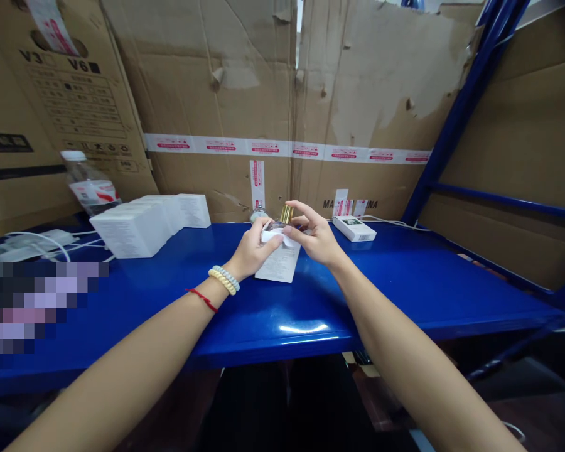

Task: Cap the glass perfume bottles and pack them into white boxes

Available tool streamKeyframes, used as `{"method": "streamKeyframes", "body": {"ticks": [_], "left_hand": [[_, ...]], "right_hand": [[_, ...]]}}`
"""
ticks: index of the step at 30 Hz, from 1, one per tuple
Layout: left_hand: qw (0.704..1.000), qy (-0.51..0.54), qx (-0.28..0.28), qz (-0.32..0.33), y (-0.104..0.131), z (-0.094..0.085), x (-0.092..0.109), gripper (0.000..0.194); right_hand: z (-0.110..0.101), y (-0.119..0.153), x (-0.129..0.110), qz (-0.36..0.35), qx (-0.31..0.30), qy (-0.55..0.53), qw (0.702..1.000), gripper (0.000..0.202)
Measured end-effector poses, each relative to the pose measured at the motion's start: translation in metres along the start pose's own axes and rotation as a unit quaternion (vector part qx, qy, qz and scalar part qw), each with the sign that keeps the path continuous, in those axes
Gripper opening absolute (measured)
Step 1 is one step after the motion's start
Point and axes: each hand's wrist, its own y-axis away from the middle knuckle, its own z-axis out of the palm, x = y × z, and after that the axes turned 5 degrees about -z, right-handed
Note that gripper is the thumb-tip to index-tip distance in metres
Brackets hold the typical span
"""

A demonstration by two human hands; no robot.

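Note:
In the head view, my left hand (253, 248) is closed around a small clear bottle (274, 226) above the blue surface. The bottle carries a shiny gold cap (287, 214) and looks like a perfume bottle. My right hand (316, 235) is closed on the same bottle from the right, its index finger on top of the cap and its thumb lower down. Fingers hide much of the glass. Below the hands is a white printed sheet or box (279, 265). Just behind my left fingers is a round, clear object (258, 213), partly hidden.
Several white boxes (136, 229) stand in a row at left, near a plastic water bottle (90, 182) and white cables (37, 238). A small white box (354, 228) lies at right. Cardboard (216, 94) backs the blue shelf (405, 282); a blue post (456, 113) rises at right.

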Motion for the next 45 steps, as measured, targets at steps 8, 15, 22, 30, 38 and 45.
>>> {"method": "streamKeyframes", "body": {"ticks": [8,15,22,30,38,45], "left_hand": [[0.97,0.129,-0.186,-0.09,-0.01,-0.03,-0.003,0.041],[0.948,0.157,-0.241,-0.135,-0.01,-0.037,0.005,0.036],[0.948,0.157,-0.25,-0.116,-0.01,-0.038,0.005,0.034],[0.95,0.148,-0.259,-0.097,-0.011,-0.038,0.004,0.033],[0.947,0.143,-0.269,-0.1,-0.012,-0.038,0.003,0.034],[0.955,0.113,-0.258,-0.089,-0.012,-0.039,0.003,0.033]], "right_hand": [[0.007,0.003,-0.005,-0.044,-0.054,0.034,0.997,0.046],[0.007,0.003,-0.006,-0.085,-0.061,0.063,0.993,0.046],[0.008,0.002,-0.009,-0.092,0.003,0.088,0.992,0.033],[0.008,0.002,-0.009,-0.095,-0.001,0.1,0.99,0.032],[0.013,0.001,-0.011,-0.095,-0.04,0.103,0.989,0.03],[0.01,0.002,-0.016,-0.15,-0.065,0.167,0.972,0.023]]}}
